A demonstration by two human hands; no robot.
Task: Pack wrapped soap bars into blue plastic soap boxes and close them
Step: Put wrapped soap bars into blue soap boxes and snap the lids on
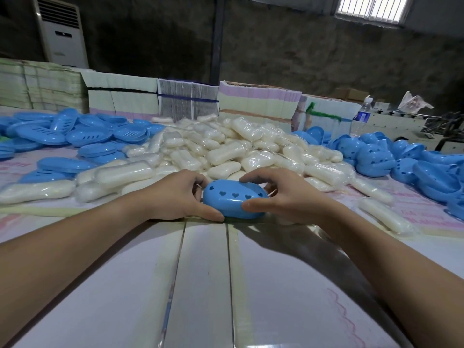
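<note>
Left hand (175,194) and right hand (283,197) each in a closed grip on 1 blue soap box (234,199), lid on, heart cutouts, wrapped soap bars (226,144) heaped behind on desk (200,285)

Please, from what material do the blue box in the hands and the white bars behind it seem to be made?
Blue box: apparently moulded plastic, smooth with a slight sheen, clean heart-shaped holes in the lid. White bars: probably soap, matte cream, each wrapped in thin clear film that wrinkles and glints.

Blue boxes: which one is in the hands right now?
The heart-holed box at the near table edge, gripped by the left hand and right hand. All other blue parts lie loose in the left pile and right pile.
</note>
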